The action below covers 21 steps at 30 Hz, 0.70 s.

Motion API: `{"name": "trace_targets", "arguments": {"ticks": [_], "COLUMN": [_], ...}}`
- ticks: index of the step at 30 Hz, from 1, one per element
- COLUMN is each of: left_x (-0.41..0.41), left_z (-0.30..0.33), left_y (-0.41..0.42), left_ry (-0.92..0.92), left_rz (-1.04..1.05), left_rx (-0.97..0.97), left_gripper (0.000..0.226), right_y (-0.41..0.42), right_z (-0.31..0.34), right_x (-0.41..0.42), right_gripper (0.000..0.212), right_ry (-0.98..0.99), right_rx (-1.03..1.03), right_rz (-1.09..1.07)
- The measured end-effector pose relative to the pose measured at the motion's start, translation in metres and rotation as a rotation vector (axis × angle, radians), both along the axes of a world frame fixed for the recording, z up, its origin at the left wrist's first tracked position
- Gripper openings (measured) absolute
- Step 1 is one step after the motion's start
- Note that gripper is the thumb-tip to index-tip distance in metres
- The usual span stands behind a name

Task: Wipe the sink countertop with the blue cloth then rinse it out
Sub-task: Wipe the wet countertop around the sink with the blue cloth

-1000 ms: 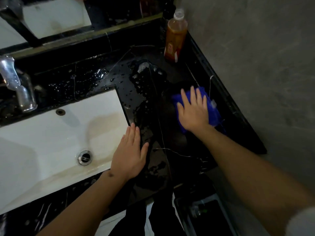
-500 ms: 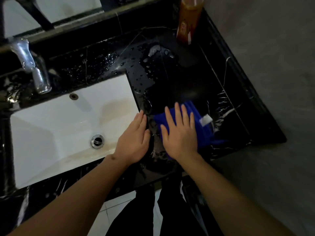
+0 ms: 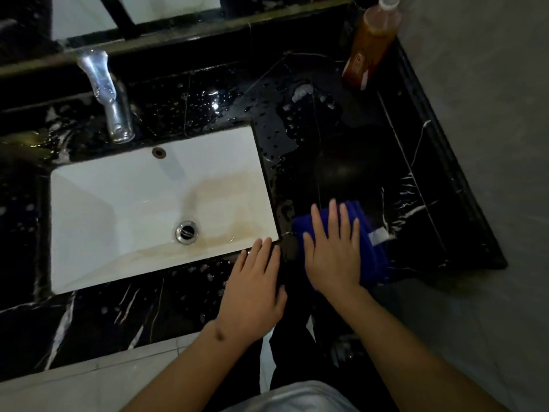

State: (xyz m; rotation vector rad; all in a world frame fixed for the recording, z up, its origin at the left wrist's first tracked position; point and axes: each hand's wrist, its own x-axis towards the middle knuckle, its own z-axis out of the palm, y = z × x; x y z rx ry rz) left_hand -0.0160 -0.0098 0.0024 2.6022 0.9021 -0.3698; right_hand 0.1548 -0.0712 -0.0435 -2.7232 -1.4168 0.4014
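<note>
The blue cloth (image 3: 371,251) lies flat on the black marble countertop (image 3: 350,150), right of the white basin (image 3: 142,203). My right hand (image 3: 334,248) presses flat on the cloth with fingers spread, covering most of it; a white tag shows at the cloth's right edge. My left hand (image 3: 255,288) rests flat on the counter's front strip by the basin's near right corner, holding nothing. Water drops cover the counter behind the basin and beside it.
A chrome tap (image 3: 110,99) stands behind the basin, with the drain (image 3: 186,231) below. An amber bottle (image 3: 371,43) stands in the back right corner. A grey wall (image 3: 490,144) borders the counter on the right. A mirror edge runs along the back.
My right hand has drawn the cloth from the right part of the counter toward the front, close to the basin's corner. My left hand stayed by that corner. The camera tilted down.
</note>
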Motion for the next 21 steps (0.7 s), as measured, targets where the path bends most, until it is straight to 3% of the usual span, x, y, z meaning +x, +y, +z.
{"name": "trace_targets", "arguments": {"ticks": [5, 9, 21], "left_x": [-0.018, -0.033, -0.037], "left_z": [-0.009, -0.015, -0.016], "left_y": [-0.018, -0.027, -0.034], "left_ry": [-0.01, 0.017, 0.037], "left_rz": [0.019, 0.033, 0.039], "left_rx": [0.005, 0.018, 0.008], "left_gripper": [0.067, 0.069, 0.07], "right_y": [0.079, 0.106, -0.062], "right_z": [-0.007, -0.008, -0.003], "right_x": [0.028, 0.018, -0.034], "right_gripper": [0.063, 0.067, 0.064], "right_ry": [-0.035, -0.034, 0.0], "right_rx": [0.035, -0.005, -0.035], "right_rz": [-0.047, 0.038, 0.309]}}
